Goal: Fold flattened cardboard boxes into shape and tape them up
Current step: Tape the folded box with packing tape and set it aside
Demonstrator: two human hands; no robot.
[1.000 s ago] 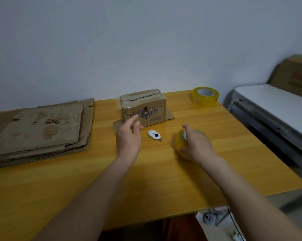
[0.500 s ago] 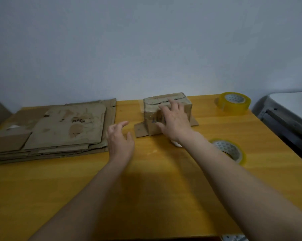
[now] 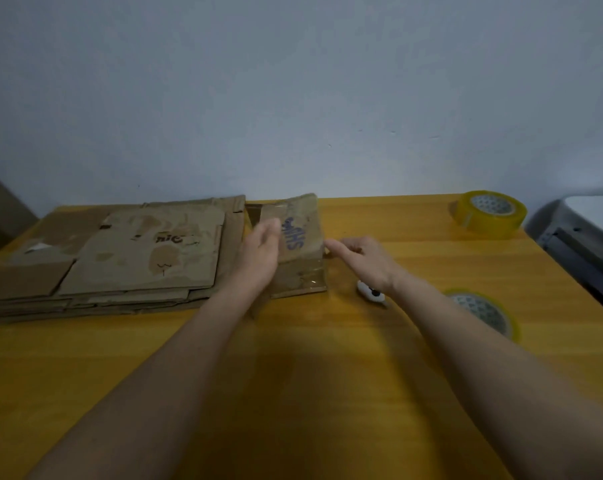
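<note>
Yellow wooden table (image 3: 293,358): left hand (image 3: 258,254) flat against taped cardboard box (image 3: 298,244); right hand (image 3: 362,259) touches its edge, grip unclear; box blurred.

Wooden table (image 3: 293,393), grey wall (image 3: 293,81) behind.

Not much readable here. The small cardboard box (image 3: 298,244) has blue lettering running sideways down its face, looks like "SHIP", the rest too blurry to tell. The top sheet of the flattened cardboard stack (image 3: 147,251) has dark print that reads roughly "nic". Nothing else legible.
</note>
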